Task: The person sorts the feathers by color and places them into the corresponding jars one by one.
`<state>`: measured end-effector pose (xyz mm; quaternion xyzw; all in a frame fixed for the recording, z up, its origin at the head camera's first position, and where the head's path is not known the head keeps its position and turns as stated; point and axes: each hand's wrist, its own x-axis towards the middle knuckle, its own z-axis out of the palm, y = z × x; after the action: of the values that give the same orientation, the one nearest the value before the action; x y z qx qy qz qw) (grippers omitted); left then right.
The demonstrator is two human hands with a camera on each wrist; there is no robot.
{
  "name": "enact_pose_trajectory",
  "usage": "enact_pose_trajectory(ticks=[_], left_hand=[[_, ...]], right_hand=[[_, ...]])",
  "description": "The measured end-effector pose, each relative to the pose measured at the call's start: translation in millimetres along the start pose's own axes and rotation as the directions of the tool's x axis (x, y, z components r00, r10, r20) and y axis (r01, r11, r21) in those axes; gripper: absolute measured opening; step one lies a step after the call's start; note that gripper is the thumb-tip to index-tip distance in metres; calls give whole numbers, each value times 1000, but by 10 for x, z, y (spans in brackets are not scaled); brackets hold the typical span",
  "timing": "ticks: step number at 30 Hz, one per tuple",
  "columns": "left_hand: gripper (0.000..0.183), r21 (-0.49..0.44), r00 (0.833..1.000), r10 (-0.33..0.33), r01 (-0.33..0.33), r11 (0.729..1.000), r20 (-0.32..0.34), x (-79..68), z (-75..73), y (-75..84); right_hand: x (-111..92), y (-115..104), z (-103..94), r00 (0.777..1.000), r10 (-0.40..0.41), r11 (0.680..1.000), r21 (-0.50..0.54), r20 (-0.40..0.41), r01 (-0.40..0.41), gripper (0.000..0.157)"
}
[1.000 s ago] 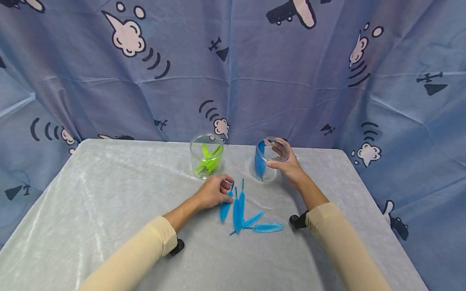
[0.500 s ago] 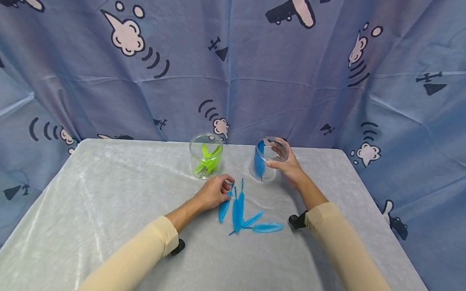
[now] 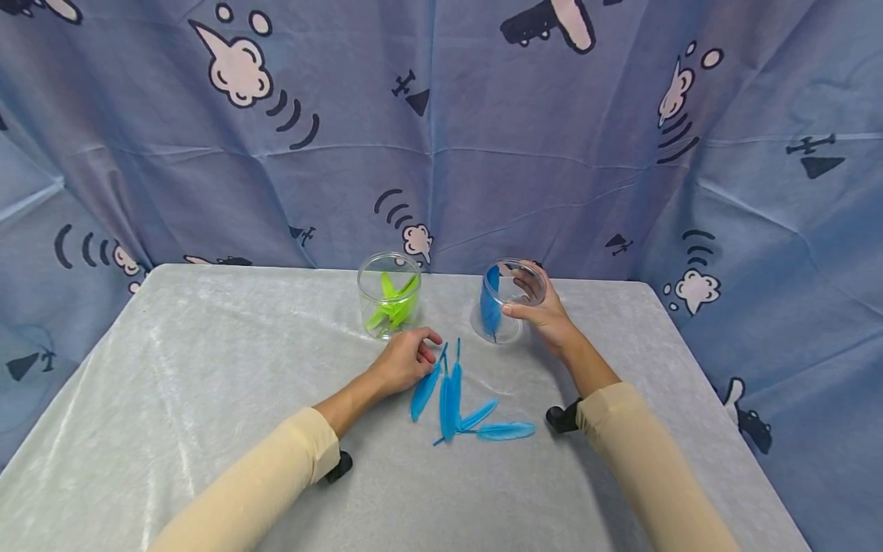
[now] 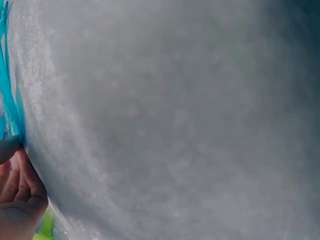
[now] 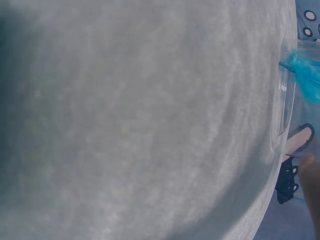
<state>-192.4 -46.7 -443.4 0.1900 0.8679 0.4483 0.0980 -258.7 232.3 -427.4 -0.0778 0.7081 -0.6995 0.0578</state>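
My left hand [image 3: 407, 360] pinches a blue feather [image 3: 425, 395] between thumb and forefinger, low over the table. The feather's quill points up and away, close beside other feathers. In the left wrist view the thumb and fingertips [image 4: 22, 157] meet at the feather [image 4: 14, 117]. My right hand [image 3: 541, 310] grips a clear round jar [image 3: 509, 330] from its right side, thumb at the near side and fingers round the back. Inside that jar stands a blue feather [image 3: 490, 303], also visible through the wall in the right wrist view.
Several blue feathers [image 3: 506, 432] lie in a loose cluster between the hands. A second clear jar [image 3: 366, 303] with lime-green feathers [image 3: 396, 307] stands just beyond the left hand. A pale cloth covers the table [image 3: 228, 368]; a patterned blue curtain [image 3: 331, 176] hangs behind it.
The feather at my left hand has shifted slightly left and tilted, its tip swinging away from the cluster. The right hand and its jar have stayed in place.
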Motion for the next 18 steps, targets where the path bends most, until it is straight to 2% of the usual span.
enact_pose_trajectory(ticks=[5, 13, 18], left_hand=[[37, -41, 1000, -6, 7, 999, 7, -5, 0, 3], [38, -170, 999, -18, 25, 985, 42, 2, -61, 30], [36, -186, 998, -43, 51, 981, 47, 30, -94, 60]], right_hand=[[-6, 5, 1, 1000, 2, 1000, -5, -5, -2, 84], [0, 2, -4, 1000, 6, 1000, -8, -7, -6, 85], [3, 5, -7, 1000, 11, 1000, 1, -8, -11, 86]])
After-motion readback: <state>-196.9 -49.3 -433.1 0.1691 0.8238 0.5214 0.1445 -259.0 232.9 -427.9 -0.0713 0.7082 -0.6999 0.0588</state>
